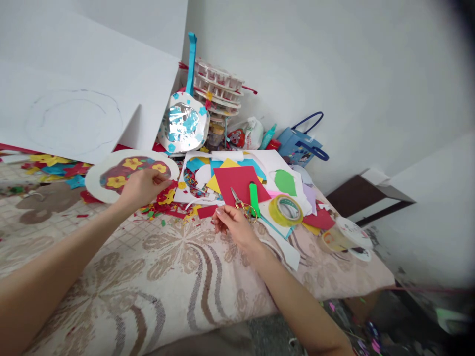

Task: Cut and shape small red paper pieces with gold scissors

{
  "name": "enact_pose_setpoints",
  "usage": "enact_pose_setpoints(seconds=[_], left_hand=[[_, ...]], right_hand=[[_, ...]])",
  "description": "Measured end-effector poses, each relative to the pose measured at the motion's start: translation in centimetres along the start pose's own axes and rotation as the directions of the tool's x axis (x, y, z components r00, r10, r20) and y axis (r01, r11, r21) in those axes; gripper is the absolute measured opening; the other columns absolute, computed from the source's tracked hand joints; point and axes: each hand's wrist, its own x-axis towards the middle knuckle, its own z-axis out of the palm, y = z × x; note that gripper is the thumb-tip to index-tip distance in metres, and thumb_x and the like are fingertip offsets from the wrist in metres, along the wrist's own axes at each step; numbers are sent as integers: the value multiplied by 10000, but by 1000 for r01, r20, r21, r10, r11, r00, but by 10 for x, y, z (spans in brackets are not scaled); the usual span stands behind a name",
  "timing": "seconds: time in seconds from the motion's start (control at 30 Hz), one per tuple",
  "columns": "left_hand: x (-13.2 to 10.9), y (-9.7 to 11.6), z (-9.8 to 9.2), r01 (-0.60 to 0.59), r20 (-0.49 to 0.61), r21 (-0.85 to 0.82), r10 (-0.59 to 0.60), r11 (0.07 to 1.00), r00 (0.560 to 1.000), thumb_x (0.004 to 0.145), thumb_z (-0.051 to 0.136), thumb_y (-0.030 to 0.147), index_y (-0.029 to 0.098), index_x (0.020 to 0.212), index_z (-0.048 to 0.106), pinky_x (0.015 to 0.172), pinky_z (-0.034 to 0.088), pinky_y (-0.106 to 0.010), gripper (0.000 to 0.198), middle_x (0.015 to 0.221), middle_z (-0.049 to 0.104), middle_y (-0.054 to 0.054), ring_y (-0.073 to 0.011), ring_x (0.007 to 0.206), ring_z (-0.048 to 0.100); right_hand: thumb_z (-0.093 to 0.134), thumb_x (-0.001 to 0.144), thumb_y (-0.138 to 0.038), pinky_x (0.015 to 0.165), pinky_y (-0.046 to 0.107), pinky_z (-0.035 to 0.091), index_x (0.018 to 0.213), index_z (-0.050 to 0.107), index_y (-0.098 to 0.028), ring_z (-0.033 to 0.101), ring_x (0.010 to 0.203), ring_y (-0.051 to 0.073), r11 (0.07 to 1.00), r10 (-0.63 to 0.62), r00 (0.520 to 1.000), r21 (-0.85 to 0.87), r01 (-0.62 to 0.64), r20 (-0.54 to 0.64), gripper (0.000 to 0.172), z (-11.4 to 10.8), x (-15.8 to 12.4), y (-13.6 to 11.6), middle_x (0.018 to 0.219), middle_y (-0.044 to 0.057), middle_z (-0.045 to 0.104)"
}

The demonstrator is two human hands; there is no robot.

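My left hand (144, 187) is closed in a pinch, with a small red paper piece (173, 184) at its fingertips. It hovers over the right side of a white oval ring (93, 177) with a clear middle bearing yellow paper flowers (116, 182). Beneath the fingertips lies a heap of red and yellow paper cutouts (166, 198). My right hand (235, 225) has its fingers curled together; anything inside is hidden. Just beyond it, scissors (243, 205) and a green utility knife (254, 198) rest by a red paper sheet (233, 180).
Yellow tape (285, 210) sits right of the knife. A clear cup (336, 239) lies near the table's right end. Behind stand a round handled paper craft (202, 123), a tiered white model (218, 86) and a blue bag (297, 143). A large white board (74, 99) leans at left.
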Motion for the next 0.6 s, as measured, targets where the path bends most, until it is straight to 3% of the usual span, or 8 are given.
enact_pose_setpoints(seconds=[0.07,0.17,0.23,0.3,0.4,0.5,0.6], left_hand=[[-1,-1,-3,-33,-22,-12,33,999,999,783,473,519,121,880,597,635,371,-240,428,849,634,-64,-200,772,557],[-7,5,-7,-54,-148,-15,51,998,988,819,454,408,110,961,561,686,397,-250,347,909,624,-75,-183,771,557],[-13,15,-9,-75,-227,-41,63,996,972,836,430,328,115,1022,537,720,411,-263,302,965,609,-84,-167,753,567],[-21,27,-8,-126,-244,-101,98,987,965,845,405,271,136,1049,524,741,421,-270,272,1015,601,-88,-159,758,588],[-34,43,1,-219,-174,-185,187,958,967,810,475,273,169,1051,524,739,435,-269,267,993,623,-75,-179,804,611],[-45,52,15,-272,-19,-223,275,936,961,810,484,325,181,1026,541,743,441,-287,266,1004,634,-88,-209,861,615],[-50,54,24,-258,47,-227,275,939,960,834,440,375,199,952,576,748,434,-292,252,964,663,-75,-217,849,618]], right_hand=[[514,813,-437,384,171,314,729,538,-160,512,468,67,998,-39,998,-41,37,-48,291,-5,-1,-6,603,-26,522],[487,839,-406,420,194,341,740,538,-170,509,483,85,969,-184,965,-201,146,-185,261,-19,-3,-15,598,-17,533],[471,856,-373,480,214,378,761,543,-177,516,522,101,909,-307,918,-365,204,-250,230,-29,-4,-19,613,-11,538],[478,857,-328,547,234,400,766,553,-182,521,577,119,801,-420,877,-549,236,-235,188,-36,-5,-19,650,-1,544],[493,846,-242,645,257,421,795,573,-185,536,681,140,587,-486,871,-764,269,-67,111,-36,-3,-13,773,25,574],[490,842,-168,784,293,427,927,588,-184,543,888,179,366,-444,880,-862,350,168,130,-29,2,-7,932,61,595],[481,842,-117,865,324,407,1025,574,-160,490,1030,212,117,-354,839,-871,478,413,210,-20,11,-5,1022,90,591]])
